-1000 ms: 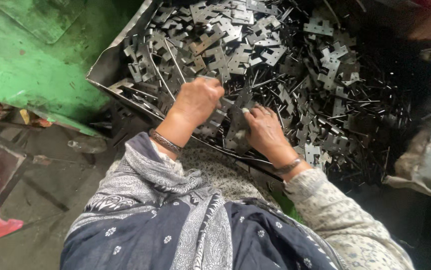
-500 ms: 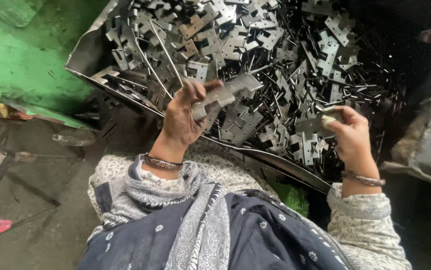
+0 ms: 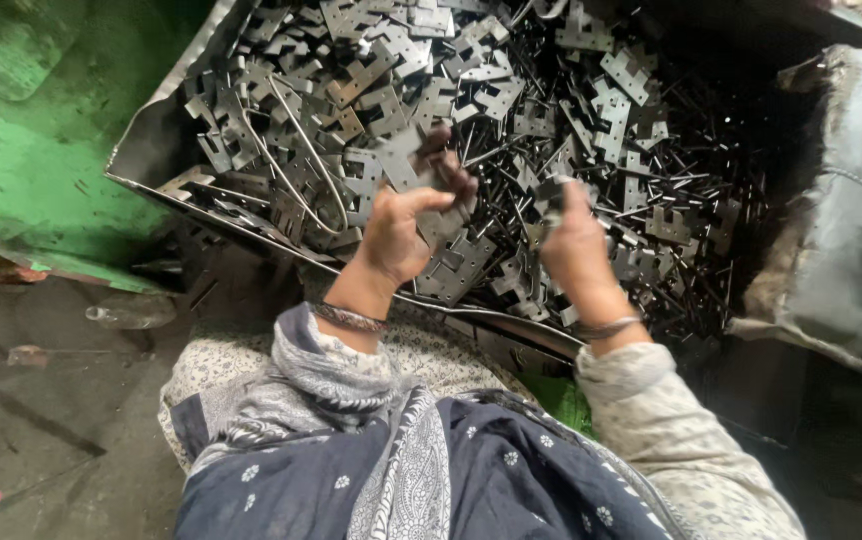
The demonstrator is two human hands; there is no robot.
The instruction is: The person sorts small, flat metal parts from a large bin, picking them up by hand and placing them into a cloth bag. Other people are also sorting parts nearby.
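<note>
The left hand [image 3: 403, 232] is raised over the near edge of a metal tray [image 3: 141, 160], its fingers curled shut around a flat stamped metal plate [image 3: 421, 160] that sticks up past the fingertips; motion blur hides the plate's exact outline. The right hand [image 3: 576, 245] is level with it and just beside it, fingers folded in around a small dark metal piece [image 3: 551, 195] at the fingertips, too blurred to tell whether it is a plate or a pin. The two hands are near each other but apart, with a strip of the heap showing between them. Each wrist carries a thin bangle [image 3: 351, 318], and patterned sleeves run back toward the camera under a dark printed shawl [image 3: 431, 470]. Beyond and beneath both hands the tray is filled with a heap of notched grey metal plates [image 3: 401, 60], thickest ahead of the left hand, while a scatter of thin dark pins [image 3: 711, 190] lies ahead of and outward from the right hand. A bent wire loop [image 3: 301, 150] lies on the plates just outward of the left hand. Farther out on the left-hand side is a green painted surface [image 3: 31, 170], and out past the right hand hangs a worn grey sack [image 3: 841, 250].
</note>
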